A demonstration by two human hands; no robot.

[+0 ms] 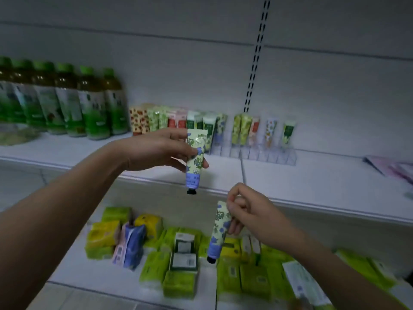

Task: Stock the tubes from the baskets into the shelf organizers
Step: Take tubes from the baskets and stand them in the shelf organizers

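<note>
Two blue-flowered hand cream tubes are in play, one in each hand, both hanging cap-down in front of the clear acrylic organizer (pixel 254 151) on the upper white shelf (pixel 312 175). The left hand (pixel 161 149) pinches the upper tube (pixel 195 158) by its middle between thumb and fingers, holding it just in front of the organizer's left end, where matching tubes already stand. The right hand (pixel 248 211), lower and below the organizer, curls its fingers round the crimped end of the second tube (pixel 218 231), which tilts slightly.

Judging by the row of stocked tubes (pixel 241 128) standing cap-down, crimp up, the tube in the left hand is already turned the right way. To seat it well, it should go straight down into a free slot beside the same pattern, with the cap entering first and the print facing out. A grip nearer the crimp would keep the fingers clear of neighbouring tubes, which look easy to knock over. Free slots seem to lie along the organizer's front row; which one is nearest cannot be told. No basket shows. Green tea bottles (pixel 67 101) stand left of the organizer; green and yellow packets (pixel 178 260) lie on the shelf below it.
</note>
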